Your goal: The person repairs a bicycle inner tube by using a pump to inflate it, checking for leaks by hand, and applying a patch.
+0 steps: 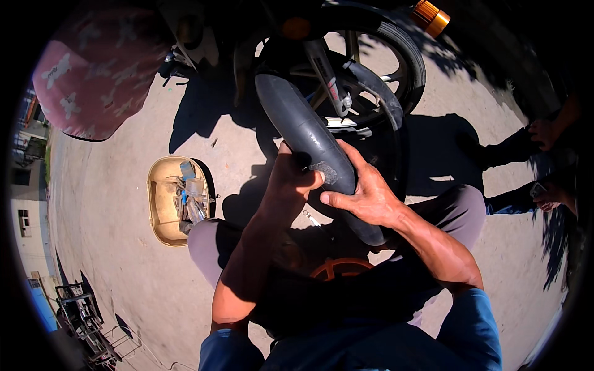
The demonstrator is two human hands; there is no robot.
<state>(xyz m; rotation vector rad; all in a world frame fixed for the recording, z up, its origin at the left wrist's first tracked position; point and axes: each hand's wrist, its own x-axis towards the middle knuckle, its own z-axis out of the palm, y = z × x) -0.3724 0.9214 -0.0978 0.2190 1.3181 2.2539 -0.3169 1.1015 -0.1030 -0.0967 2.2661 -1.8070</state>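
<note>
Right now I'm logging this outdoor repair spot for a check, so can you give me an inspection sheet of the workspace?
Surface: bare sandy ground, sunlit with hard shadows.
Job's things: black inner tube held up in both hands, with a rough grey patch on it; motorcycle wheel behind.
Clutter: yellow tray of small tools on the ground to the left; a small wrench by the knee.
Hands: left hand grips the tube beside the patch; right hand cups the tube from the right.
Cables: nothing seen.
Surroundings: another person's hands at the right edge; metal frames lower left.
</note>
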